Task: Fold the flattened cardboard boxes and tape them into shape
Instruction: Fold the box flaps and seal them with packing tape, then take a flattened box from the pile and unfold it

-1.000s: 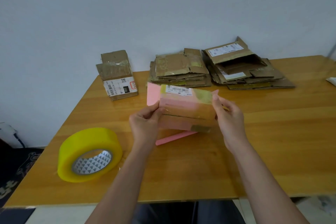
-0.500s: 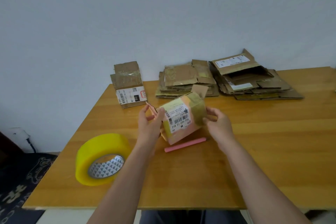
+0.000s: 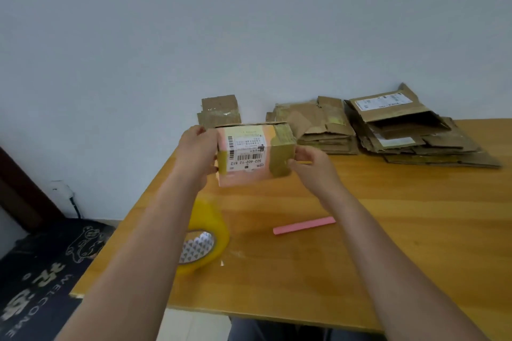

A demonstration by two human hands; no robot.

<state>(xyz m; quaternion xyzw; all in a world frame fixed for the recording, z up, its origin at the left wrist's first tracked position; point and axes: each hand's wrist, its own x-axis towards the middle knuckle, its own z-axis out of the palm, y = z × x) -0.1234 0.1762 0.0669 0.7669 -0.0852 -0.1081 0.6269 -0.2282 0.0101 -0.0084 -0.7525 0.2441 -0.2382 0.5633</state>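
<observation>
A small pink cardboard box (image 3: 250, 174) with a white barcode label and old yellowish tape is raised above the table, formed into a box shape. My left hand (image 3: 198, 151) grips its left end, and my right hand (image 3: 311, 166) holds its right end with curled fingers. A big yellow tape roll (image 3: 206, 238) lies on the table below my left forearm, partly hidden by it. Two piles of flattened brown boxes (image 3: 321, 130) (image 3: 410, 133) sit at the back against the wall.
A folded brown box (image 3: 219, 111) stands at the back left, partly behind the pink one. A pink strip (image 3: 304, 225) lies on the wooden table (image 3: 401, 230). A dark welcome mat (image 3: 41, 271) covers the floor left of the table.
The pink box went from a flat sheet to a squared-up box and was turned so its label faces me, lifted higher. The camera swung, shifting the table rightward in view.
</observation>
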